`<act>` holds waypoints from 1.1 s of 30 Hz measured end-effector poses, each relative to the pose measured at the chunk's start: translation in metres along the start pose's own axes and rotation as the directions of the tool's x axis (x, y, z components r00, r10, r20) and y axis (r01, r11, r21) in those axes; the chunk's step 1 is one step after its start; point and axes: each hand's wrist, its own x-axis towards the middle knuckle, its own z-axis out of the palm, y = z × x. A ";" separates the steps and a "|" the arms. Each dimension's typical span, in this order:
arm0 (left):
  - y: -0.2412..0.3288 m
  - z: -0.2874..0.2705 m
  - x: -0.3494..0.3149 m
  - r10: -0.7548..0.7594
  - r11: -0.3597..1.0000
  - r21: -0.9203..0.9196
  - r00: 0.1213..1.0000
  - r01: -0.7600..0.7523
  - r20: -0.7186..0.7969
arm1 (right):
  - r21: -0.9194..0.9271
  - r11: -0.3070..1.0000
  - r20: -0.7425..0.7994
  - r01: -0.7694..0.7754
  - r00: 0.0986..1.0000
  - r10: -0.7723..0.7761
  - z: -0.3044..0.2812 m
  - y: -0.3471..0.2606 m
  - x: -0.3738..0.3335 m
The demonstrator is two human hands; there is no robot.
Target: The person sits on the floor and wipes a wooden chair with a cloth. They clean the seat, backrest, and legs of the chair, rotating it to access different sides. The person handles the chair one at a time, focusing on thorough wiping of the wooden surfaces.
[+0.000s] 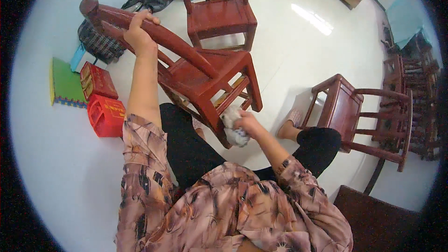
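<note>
A reddish-brown wooden chair (186,77) stands tilted in front of me, its backrest leaning toward the upper left. My left hand (140,32) is wrapped round a post of that backrest. Down by the chair's near leg, my right hand (248,123) grips a crumpled whitish cloth (235,133). The cloth lies against the leg, just below the rungs. Part of the cloth is hidden behind my fingers.
A second chair (221,16) stands behind the tilted one; a third chair (343,107) is at the right, near my knee. Red boxes (106,115), a green foam mat (67,81) and a woven bag (99,39) line the left wall. More stacked chairs (415,98) fill the far right.
</note>
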 end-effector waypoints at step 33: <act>0.004 0.042 -0.087 -0.189 0.981 0.042 0.901 0.188 0.391 | 0.471 0.875 -0.178 0.111 0.984 -0.029 -0.107 0.030 -0.060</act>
